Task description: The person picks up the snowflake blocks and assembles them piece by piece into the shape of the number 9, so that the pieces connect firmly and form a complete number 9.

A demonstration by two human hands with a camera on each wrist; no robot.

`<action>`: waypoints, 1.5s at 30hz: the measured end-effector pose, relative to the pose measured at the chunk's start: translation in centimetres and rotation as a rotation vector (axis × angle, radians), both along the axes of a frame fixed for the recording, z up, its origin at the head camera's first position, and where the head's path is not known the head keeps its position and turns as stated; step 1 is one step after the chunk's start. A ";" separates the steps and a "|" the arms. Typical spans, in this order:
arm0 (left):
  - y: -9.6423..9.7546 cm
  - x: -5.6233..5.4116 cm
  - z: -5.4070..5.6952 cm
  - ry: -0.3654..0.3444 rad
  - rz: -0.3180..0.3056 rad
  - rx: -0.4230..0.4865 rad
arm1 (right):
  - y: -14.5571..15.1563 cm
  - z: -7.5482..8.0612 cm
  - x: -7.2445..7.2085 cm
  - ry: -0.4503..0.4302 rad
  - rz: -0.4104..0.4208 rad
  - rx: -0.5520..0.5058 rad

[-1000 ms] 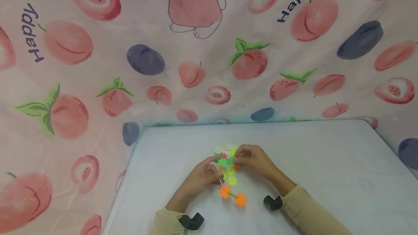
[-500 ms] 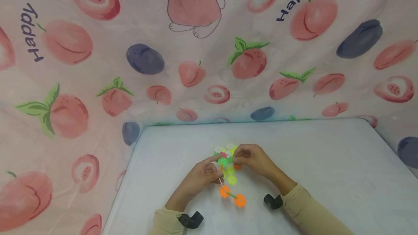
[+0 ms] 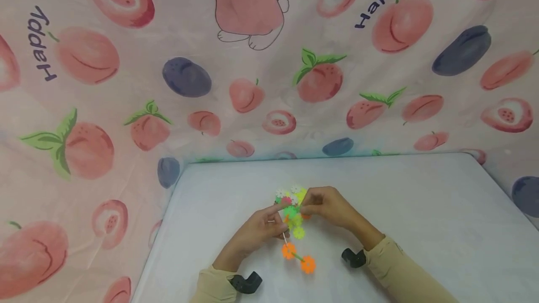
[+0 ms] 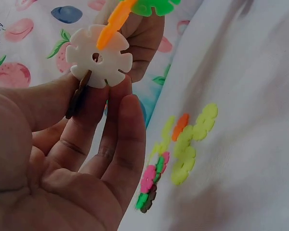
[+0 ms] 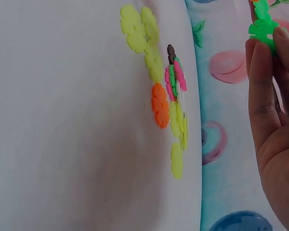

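My left hand (image 3: 261,228) pinches a brown flower-shaped disc (image 4: 78,96) between thumb and finger. A white notched disc (image 4: 116,57) is slotted to it, with an orange disc (image 4: 116,24) and a green disc (image 4: 154,6) joined beyond. In the head view the chain's two orange discs (image 3: 308,264), linked by a green one seen edge-on, hang below the left fingers. My right hand (image 3: 326,205) faces it and pinches a green disc (image 5: 264,32) in its fingertips. Another green disc and a bit of orange show above that in the right wrist view.
Several loose discs lie on the white table (image 3: 421,209) beyond and between the hands: yellow ones (image 4: 183,166), an orange one (image 5: 159,106), pink ones (image 4: 148,179) and white ones (image 3: 296,190). A fruit-print cloth (image 3: 236,64) hangs behind the table. Black camera mounts (image 3: 246,283) sit at both wrists.
The hanging orange and green end of the chain has swung a little lower toward the person. The green disc near the right fingertips has shifted slightly; both hands stay nearly in place.
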State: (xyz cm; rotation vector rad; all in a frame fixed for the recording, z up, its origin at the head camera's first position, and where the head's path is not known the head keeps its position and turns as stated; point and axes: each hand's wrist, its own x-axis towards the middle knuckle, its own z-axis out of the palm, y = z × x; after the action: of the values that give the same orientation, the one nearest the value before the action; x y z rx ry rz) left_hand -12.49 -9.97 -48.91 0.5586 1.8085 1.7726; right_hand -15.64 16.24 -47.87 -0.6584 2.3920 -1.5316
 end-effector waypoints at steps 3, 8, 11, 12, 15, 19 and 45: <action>0.0 0.0 0.0 0.013 -0.014 0.008 | 0.0 0.2 0.0 0.011 0.021 -0.021; 0.0 0.0 -0.3 0.042 -0.021 0.027 | 0.1 0.3 0.0 0.018 0.021 -0.025; -0.1 -0.1 -0.5 0.070 -0.027 0.045 | 0.1 0.3 0.0 0.015 0.015 -0.023; -0.1 -0.1 -0.6 0.078 -0.033 0.053 | 0.1 0.4 0.0 0.012 0.017 -0.026; -0.2 -0.2 -0.7 0.093 -0.052 0.071 | 0.1 0.4 0.0 -0.001 0.033 -0.048; -0.3 -0.2 -0.7 0.111 -0.076 0.075 | 0.2 0.3 0.0 -0.020 0.072 -0.083; -0.4 -0.2 -0.8 0.110 -0.075 0.055 | -0.2 -0.2 -0.4 0.033 0.114 -0.098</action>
State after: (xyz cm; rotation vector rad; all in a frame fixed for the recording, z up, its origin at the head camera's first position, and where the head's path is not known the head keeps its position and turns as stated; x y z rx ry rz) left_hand -12.70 -10.37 -49.68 0.7488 1.7916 1.7762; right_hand -15.99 16.06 -48.06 -0.8322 2.2715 -1.6099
